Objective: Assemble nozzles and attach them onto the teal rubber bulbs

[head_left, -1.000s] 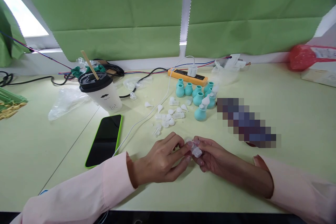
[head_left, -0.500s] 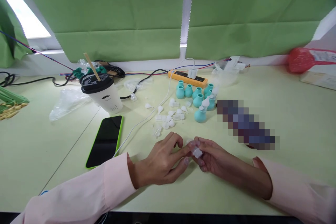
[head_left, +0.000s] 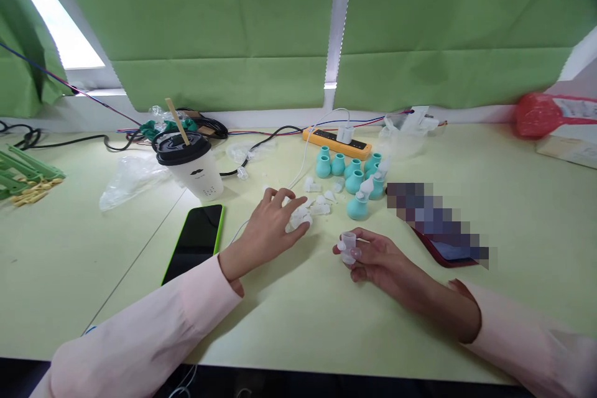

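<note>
From where I stand, the green blinds point(head_left: 224, 18) fill the far wall, and below them the pale green worktop point(head_left: 261, 336) takes up nearly everything else. The pink left sleeve point(head_left: 153, 323) reaches in over the near edge and covers the lower end of a phone in a lime case point(head_left: 198, 233). A second, red-edged phone point(head_left: 438, 242), mostly blurred out, lies slantwise just past the right hand, right of the middle. The white cup point(head_left: 198, 177), black-lidded with a stick in it, stands left of centre towards the far edge, a clear bag point(head_left: 135, 181) flat beside it on the left-edge side. A red package point(head_left: 536, 117) sits up by the far right. The orange power strip point(head_left: 321, 138) lies along the far edge with a plug in it; its white cable point(head_left: 305, 155) runs down past the left hand point(head_left: 265, 227) and is partly hidden there. That hand is spread, fingers loosely bent over the small parts; whether they touch any, I can't tell. The right hand point(head_left: 380, 257), nearer the near edge, pinches a clear fitting point(head_left: 347, 251) between thumb and fingers, raised, its round mouth upward. Turquoise bulbs point(head_left: 357, 208) cluster between it and the power strip. Smallest of all, white parts point(head_left: 321, 208) lie scattered mid-worktop, some hidden by the left fingers
</note>
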